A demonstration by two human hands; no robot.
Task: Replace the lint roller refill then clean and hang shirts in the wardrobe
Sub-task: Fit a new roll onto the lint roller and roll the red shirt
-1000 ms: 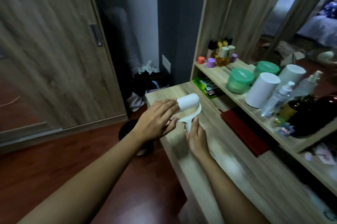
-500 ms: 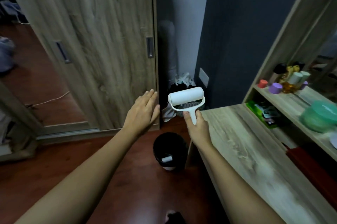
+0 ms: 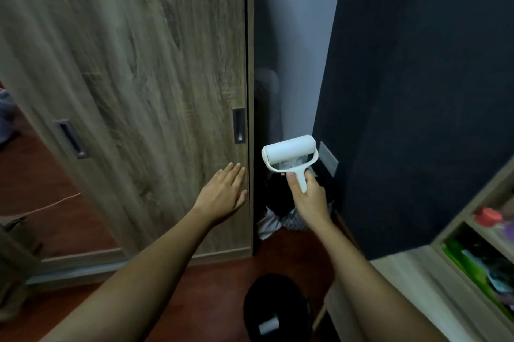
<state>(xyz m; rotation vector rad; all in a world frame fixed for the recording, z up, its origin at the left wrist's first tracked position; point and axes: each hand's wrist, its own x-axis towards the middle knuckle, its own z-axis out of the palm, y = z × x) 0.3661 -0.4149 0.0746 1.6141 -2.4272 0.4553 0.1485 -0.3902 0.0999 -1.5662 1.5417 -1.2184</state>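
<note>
Our right hand [image 3: 310,197] curls its fingers round the white plastic lint roller [image 3: 290,156] handle, while our left hand [image 3: 224,192], fingers straight and together, reaches toward the wood-grain sliding wardrobe door [image 3: 139,77].

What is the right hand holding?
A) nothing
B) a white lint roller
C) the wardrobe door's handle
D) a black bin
B: the right hand grips the white lint roller by its handle, roll upward; the left hand is open by the wardrobe door.

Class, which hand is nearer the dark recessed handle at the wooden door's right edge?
Left hand, open below the handle; right hand grips a white lint roller farther right.
</note>
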